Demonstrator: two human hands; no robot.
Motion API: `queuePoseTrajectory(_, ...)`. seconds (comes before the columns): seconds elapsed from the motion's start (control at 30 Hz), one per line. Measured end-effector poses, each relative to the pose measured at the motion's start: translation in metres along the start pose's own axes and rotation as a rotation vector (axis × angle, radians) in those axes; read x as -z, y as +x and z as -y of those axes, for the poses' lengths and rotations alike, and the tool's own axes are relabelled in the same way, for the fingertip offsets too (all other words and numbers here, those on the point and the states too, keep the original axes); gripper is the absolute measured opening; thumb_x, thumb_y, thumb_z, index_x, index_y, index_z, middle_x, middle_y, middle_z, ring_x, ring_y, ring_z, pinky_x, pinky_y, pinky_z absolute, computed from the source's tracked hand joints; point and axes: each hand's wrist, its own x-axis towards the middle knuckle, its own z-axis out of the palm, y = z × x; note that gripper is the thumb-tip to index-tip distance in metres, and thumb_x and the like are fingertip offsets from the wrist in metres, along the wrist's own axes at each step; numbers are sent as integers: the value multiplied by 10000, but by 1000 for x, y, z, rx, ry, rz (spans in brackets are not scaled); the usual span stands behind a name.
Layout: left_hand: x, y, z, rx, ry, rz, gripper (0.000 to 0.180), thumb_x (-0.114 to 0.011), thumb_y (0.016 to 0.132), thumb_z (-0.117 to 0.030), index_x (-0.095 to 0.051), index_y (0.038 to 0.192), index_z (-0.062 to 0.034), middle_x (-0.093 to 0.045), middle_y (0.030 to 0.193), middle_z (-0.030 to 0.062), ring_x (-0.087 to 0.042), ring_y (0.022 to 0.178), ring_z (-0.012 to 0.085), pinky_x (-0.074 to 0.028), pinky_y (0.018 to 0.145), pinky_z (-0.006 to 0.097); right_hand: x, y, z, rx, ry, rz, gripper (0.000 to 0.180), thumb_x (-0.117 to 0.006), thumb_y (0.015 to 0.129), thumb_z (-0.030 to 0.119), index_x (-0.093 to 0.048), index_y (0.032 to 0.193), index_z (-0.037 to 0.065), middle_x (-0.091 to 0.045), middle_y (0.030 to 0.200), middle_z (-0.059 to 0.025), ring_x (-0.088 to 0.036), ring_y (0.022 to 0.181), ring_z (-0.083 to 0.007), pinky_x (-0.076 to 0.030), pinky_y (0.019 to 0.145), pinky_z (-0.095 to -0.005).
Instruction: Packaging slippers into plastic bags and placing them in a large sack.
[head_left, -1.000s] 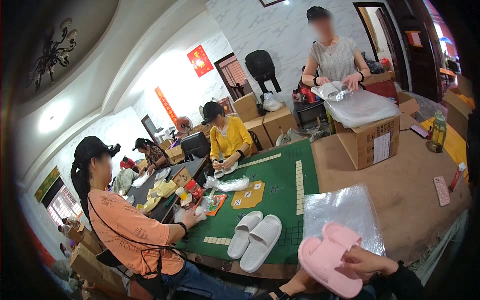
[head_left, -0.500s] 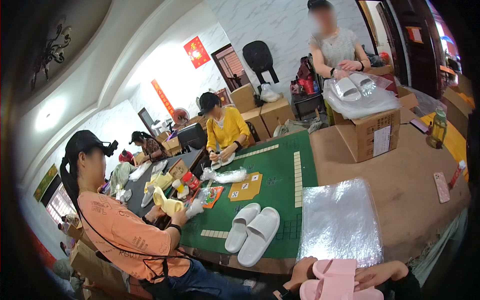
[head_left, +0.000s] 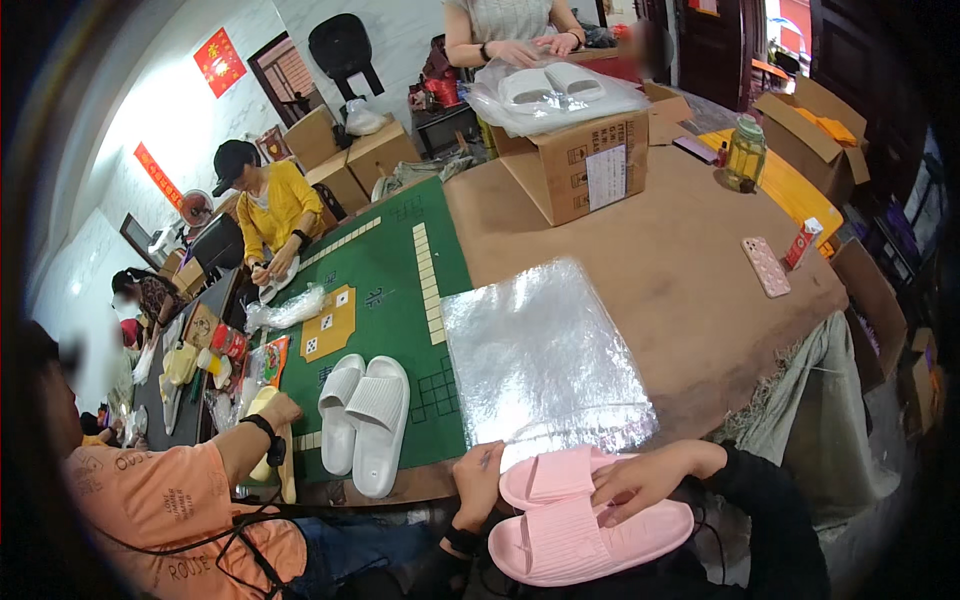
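A pair of pink slippers (head_left: 562, 537) with ribbed straps is held low in front of me at the table's near edge, toes to the left. My left hand (head_left: 477, 487) is closed at the toe end of the far slipper, its fingertips partly hidden. From the right, my right hand (head_left: 648, 482) reaches over the pair, fingers bent down against the footbeds beside the straps. Just beyond lies a stack of shiny clear plastic bags (head_left: 545, 350). A pair of white slippers (head_left: 377, 425) rests on the green mat (head_left: 390, 270) to the left.
At left, a person in an orange shirt (head_left: 190, 490) handles a yellow slipper. Another in yellow (head_left: 285, 210) works across the mat. Beyond the brown tabletop (head_left: 690, 290), someone handles white slippers above a cardboard box (head_left: 590, 165). A pink phone (head_left: 765, 267) and a jar (head_left: 746, 155) are at right.
My view has swung to the right, so the table and people appear farther left. The pink slippers have turned from pointing away to lying crosswise, still in both hands.
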Motion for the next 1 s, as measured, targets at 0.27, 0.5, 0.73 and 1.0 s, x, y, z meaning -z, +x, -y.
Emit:
queuePoseTrajectory(0.27, 1, -8, -17, -207, -71, -68, 202, -585, 914, -113, -679, 1054, -3, -687, 960, 168, -665, 839, 224, -502, 759, 298, 13, -3, 12, -199, -218, -170, 380, -524, 942, 394, -595, 1075, 45, -534, 813, -141, -519, 813, -270, -412, 718, -368)
queuePoseTrajectory(0.5, 3, -13, -20, -195, -76, -26, 264, -526, 927, -48, -634, 1166, -15, -669, 1035, 145, -631, 903, 186, -493, 826, 303, 6, -13, -8, -511, -490, -474, 341, -544, 877, 406, -623, 977, 90, -588, 865, -153, -538, 946, -321, -426, 763, -431)
queuePoseTrajectory(0.73, -20, -15, -43, -616, 208, 134, 332, -613, 866, -182, -648, 1194, -222, -511, 1344, 72, -383, 1305, 341, -174, 1088, 574, 2, 13, -13, -589, -728, -556, 306, -556, 856, 355, -631, 1041, 122, -585, 988, -139, -515, 1005, -308, -395, 804, -467)
queuePoseTrajectory(1.0, -14, -18, -45, -673, 102, 236, 362, -652, 849, -199, -647, 1210, -232, -425, 1422, 135, -267, 1349, 457, -136, 1114, 557, -1, 30, -38, -285, -973, -846, 223, -612, 774, 310, -638, 880, 115, -623, 730, -118, -594, 716, -345, -428, 754, -516)
